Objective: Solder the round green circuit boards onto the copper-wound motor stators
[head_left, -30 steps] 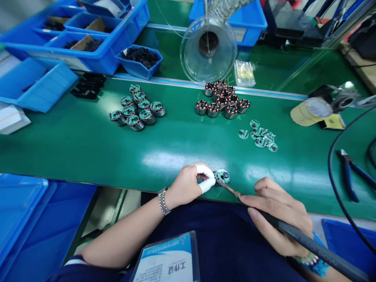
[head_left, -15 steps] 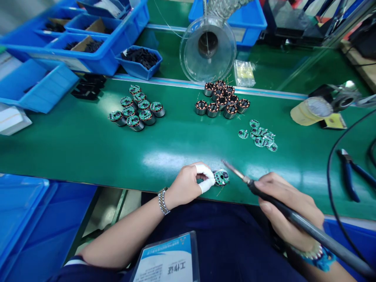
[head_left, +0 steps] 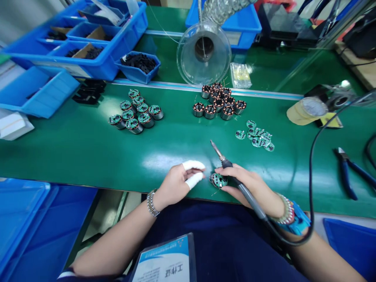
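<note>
A motor stator topped with a round green circuit board [head_left: 219, 180] sits near the bench's front edge, a thin wire sticking out below it. My right hand [head_left: 249, 184] has a soldering iron [head_left: 239, 184] tucked in its grip, the metal tip pointing up and away to the left. The thumb and a finger of that hand also touch the stator's right side. Just left of the stator is my left hand [head_left: 182, 180], with white finger cots on thumb and finger. Its fingertips are apart and hold nothing.
Board-topped stators [head_left: 143, 113] stand in a group at left; bare copper-wound stators [head_left: 219, 102] stand behind centre. Loose round boards [head_left: 258, 137] lie to their right. A clear fume hood [head_left: 204, 55], yellowish cup [head_left: 305, 111], blue-handled cutters [head_left: 346, 172] and the iron's cable [head_left: 311, 176] surround the work.
My left hand has let go of the stator and drawn left. My right hand has moved left to the stator, with the iron's tip now farther from me and pointing more upward.
</note>
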Demonstrator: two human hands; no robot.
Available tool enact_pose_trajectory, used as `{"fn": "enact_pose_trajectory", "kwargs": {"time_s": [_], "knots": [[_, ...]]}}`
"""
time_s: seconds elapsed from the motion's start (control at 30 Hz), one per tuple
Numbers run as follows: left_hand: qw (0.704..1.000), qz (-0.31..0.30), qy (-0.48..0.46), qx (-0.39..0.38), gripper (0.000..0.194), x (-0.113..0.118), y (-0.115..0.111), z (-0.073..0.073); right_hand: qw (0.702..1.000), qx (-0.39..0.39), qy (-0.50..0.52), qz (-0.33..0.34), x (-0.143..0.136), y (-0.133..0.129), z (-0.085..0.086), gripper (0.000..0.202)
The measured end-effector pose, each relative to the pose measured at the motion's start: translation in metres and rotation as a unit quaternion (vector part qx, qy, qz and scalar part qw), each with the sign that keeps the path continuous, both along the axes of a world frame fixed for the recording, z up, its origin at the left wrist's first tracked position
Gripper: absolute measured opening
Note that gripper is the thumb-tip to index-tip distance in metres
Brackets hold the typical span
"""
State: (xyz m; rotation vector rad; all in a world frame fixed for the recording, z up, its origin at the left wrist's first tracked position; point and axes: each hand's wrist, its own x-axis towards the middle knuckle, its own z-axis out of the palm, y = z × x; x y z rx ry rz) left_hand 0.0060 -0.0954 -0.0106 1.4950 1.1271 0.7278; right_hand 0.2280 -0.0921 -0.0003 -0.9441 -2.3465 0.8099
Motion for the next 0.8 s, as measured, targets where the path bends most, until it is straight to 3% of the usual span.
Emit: {"fn": "enact_pose_trajectory", "kwargs": {"time_s": [0.13, 0.23, 0.3, 0.4, 0.53, 0.67, 0.8], "knots": [[0.975, -0.074, 0.165, 0.126, 0.021, -0.003, -0.012, 0.005, 0.996, 0.05, 0.001, -0.074, -0.001, -0.012, -0.006, 0.036], [0.968, -0.105, 0.186, 0.131, 0.021, 0.007, -0.017, 0.007, 0.99, 0.076, 0.001, -0.118, -0.005, -0.02, -0.012, 0.036], [0.982, -0.076, 0.158, 0.072, 0.012, 0.015, -0.014, 0.008, 0.987, 0.087, 0.003, -0.136, -0.009, -0.023, -0.014, 0.036], [0.995, -0.042, 0.053, -0.077, 0.007, 0.022, -0.006, 0.009, 0.984, 0.089, 0.009, -0.157, -0.012, -0.027, -0.015, 0.035], [0.971, -0.021, -0.063, -0.229, 0.009, 0.026, 0.002, 0.01, 0.984, 0.077, 0.026, -0.16, -0.013, -0.027, -0.012, 0.039], [0.956, -0.019, -0.091, -0.279, 0.012, 0.029, 0.005, 0.01, 0.983, 0.085, 0.06, -0.154, -0.014, -0.017, -0.005, 0.032], [0.949, -0.011, -0.1, -0.299, 0.017, 0.03, 0.009, 0.011, 0.991, 0.073, 0.071, -0.091, -0.02, -0.004, 0.001, 0.023]]}}
